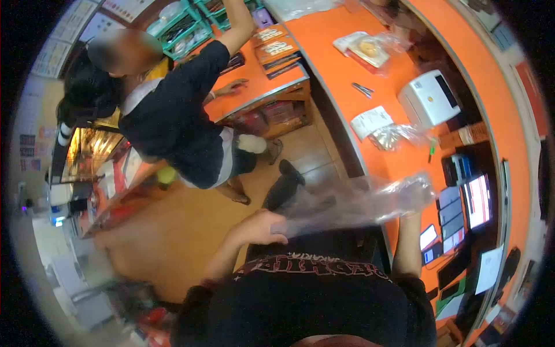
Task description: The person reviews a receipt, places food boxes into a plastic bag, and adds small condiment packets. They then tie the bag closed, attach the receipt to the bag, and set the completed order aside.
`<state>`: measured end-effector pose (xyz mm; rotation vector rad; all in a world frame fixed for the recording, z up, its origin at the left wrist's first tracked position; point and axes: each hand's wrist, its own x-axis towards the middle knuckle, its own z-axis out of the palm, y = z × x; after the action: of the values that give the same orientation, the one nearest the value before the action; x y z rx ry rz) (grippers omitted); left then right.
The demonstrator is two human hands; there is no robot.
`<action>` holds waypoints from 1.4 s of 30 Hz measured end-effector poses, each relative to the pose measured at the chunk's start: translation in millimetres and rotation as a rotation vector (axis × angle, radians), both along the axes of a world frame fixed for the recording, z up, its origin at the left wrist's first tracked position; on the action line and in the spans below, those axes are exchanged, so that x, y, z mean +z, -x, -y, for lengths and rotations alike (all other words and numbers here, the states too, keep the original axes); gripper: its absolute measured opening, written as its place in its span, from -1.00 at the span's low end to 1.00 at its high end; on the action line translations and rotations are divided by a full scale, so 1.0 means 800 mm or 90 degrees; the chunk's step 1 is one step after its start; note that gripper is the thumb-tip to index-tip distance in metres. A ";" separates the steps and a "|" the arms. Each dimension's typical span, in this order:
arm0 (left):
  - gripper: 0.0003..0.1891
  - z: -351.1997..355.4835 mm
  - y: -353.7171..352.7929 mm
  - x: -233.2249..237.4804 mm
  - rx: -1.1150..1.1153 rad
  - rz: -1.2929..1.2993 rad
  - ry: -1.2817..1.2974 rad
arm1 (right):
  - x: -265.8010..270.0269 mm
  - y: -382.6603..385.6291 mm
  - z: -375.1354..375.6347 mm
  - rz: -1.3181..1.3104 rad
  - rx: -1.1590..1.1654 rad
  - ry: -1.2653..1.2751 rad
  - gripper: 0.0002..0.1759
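Observation:
A long clear plastic bag [347,205] is stretched sideways in front of my body, between my two hands. My left hand [263,227] is closed around its left end, over the floor beside the counter. At the other end my right hand [417,194] has the crinkled plastic bunched over its fingers, close above the orange counter [387,165]. Further along the counter, a printed paper slip [371,122] lies partly under another crumpled clear plastic wrapper [396,137]. A green marker [432,149] rests just beyond my right hand.
A white printer [429,99] stands on the counter, with food in plastic [369,49] further off. Phones [428,236] and a lit screen [477,201] are at right. A person in a black shirt [179,121] stands at left, near a second orange counter [254,87].

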<state>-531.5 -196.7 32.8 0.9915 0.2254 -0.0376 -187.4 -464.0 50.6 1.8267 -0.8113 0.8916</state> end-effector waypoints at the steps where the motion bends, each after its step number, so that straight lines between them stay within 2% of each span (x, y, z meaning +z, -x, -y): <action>1: -0.28 -0.002 -0.008 0.017 -0.009 -0.013 -0.171 | 0.004 0.000 -0.016 -0.063 0.027 0.030 -0.53; 4: -0.46 -0.015 -0.070 0.107 0.436 -0.077 0.290 | 0.022 -0.027 -0.025 0.137 -0.090 0.776 -0.50; 6: -0.62 -0.042 -0.062 0.089 0.225 -0.118 0.038 | 0.040 -0.047 -0.020 0.298 -0.196 1.279 -0.48; 7: -0.69 -0.056 -0.067 0.073 0.005 -0.146 -0.250 | 0.051 -0.066 -0.035 0.393 -0.271 1.518 -0.47; 8: -0.75 -0.070 -0.069 0.054 -0.220 -0.178 -0.535 | 0.053 -0.076 -0.054 0.383 -0.282 1.539 -0.38; 9: -0.82 -0.063 -0.067 0.018 -0.184 -0.287 -0.549 | 0.055 -0.085 -0.073 0.372 -0.292 1.561 -0.30; 11: -0.68 -0.129 -0.043 -0.012 -0.084 -0.002 -0.347 | 0.016 -0.087 -0.110 0.453 -0.267 1.598 -0.27; 12: -0.57 -0.153 -0.041 -0.009 0.088 0.079 -0.128 | 0.006 -0.095 -0.134 0.494 -0.255 1.610 -0.25; 13: -0.46 -0.174 -0.037 -0.002 0.255 0.162 0.093 | 0.029 -0.113 -0.183 1.062 -0.305 1.371 -0.32; 14: -0.45 -0.183 -0.038 -0.012 0.357 0.096 0.150 | 0.054 -0.130 -0.232 1.455 -0.496 0.845 -0.39; 15: -0.43 -0.192 -0.038 -0.021 0.468 0.032 0.204 | 0.079 -0.111 -0.285 1.701 -0.626 0.498 -0.43; 16: -0.42 -0.201 -0.039 -0.031 0.579 -0.026 0.250 | 0.036 -0.150 -0.295 1.586 -0.570 0.655 -0.45; 17: -0.42 -0.218 -0.032 -0.066 0.610 -0.328 0.049 | -0.005 -0.186 -0.307 1.461 -0.507 0.800 -0.46; 18: -0.41 -0.233 -0.027 -0.065 0.601 -0.238 0.035 | -0.005 -0.183 -0.325 1.175 -0.364 1.208 -0.44; 19: -0.40 -0.245 -0.021 -0.065 0.588 -0.149 0.021 | -0.005 -0.179 -0.344 0.772 -0.288 1.445 -0.42; 21: -0.36 -0.272 -0.012 -0.064 0.553 0.025 -0.013 | -0.020 -0.192 -0.411 0.589 -0.269 1.466 -0.38; 22: -0.33 -0.286 -0.011 -0.064 0.533 0.111 -0.031 | -0.050 -0.203 -0.425 0.644 -0.157 1.351 -0.36; 23: -0.32 -0.304 -0.018 -0.053 0.559 0.172 0.034 | -0.101 -0.223 -0.435 0.687 -0.049 1.230 -0.35; 24: -0.30 -0.322 -0.024 -0.043 0.581 0.235 0.098 | -0.116 -0.226 -0.450 0.745 -0.056 1.171 -0.33; 25: -0.32 -0.344 -0.040 -0.040 0.640 0.211 0.189 | -0.130 -0.229 -0.464 0.800 -0.067 1.109 -0.32; 26: -0.33 -0.367 -0.057 -0.037 0.705 0.191 0.279 | -0.126 -0.226 -0.485 0.882 -0.195 1.099 -0.31; 27: -0.38 -0.394 -0.069 -0.053 0.761 0.111 0.304 | -0.118 -0.225 -0.507 0.845 -0.180 1.148 -0.31; 28: -0.42 -0.414 -0.083 -0.064 0.661 -0.046 0.161 | -0.110 -0.225 -0.528 0.806 -0.167 1.195 -0.31; 29: -0.46 -0.433 -0.098 -0.074 0.550 -0.197 0.022 | -0.127 -0.238 -0.551 0.719 -0.166 1.378 -0.34; 31: -0.52 -0.449 -0.126 -0.090 0.480 -0.314 -0.086 | -0.087 -0.236 -0.618 1.113 -0.391 1.460 -0.40; 32: -0.53 -0.453 -0.141 -0.097 0.533 -0.284 -0.063 | -0.070 -0.221 -0.639 1.283 -0.808 1.285 -0.45; 33: -0.55 -0.460 -0.150 -0.103 0.582 -0.254 -0.042 | -0.052 -0.206 -0.659 1.383 -1.256 1.069 -0.50; 35: -0.54 -0.481 -0.160 -0.120 0.598 -0.281 -0.125 | -0.014 -0.140 -0.668 0.985 -1.796 0.896 -0.57; 36: -0.53 -0.491 -0.165 -0.127 0.603 -0.293 -0.165 | -0.018 -0.118 -0.680 1.067 -1.459 0.962 -0.60; 38: -0.53 -0.516 -0.174 -0.097 0.524 -0.295 -0.062 | -0.069 -0.094 -0.706 1.223 -1.175 0.785 -0.65; 39: -0.53 -0.524 -0.177 -0.089 0.483 -0.296 -0.007 | -0.117 -0.086 -0.720 1.335 -1.192 0.568 -0.67; 41: -0.47 -0.560 -0.177 -0.142 0.537 -0.343 -0.341 | -0.217 -0.087 -0.748 1.611 -1.250 0.228 -0.66; 42: -0.44 -0.571 -0.177 -0.162 0.557 -0.358 -0.513 | -0.214 -0.088 -0.750 1.550 -1.268 0.325 -0.66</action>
<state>-390.1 260.0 -96.6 1.5865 1.2449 0.6235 -117.4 135.7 -120.5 -1.7097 -2.2346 0.9687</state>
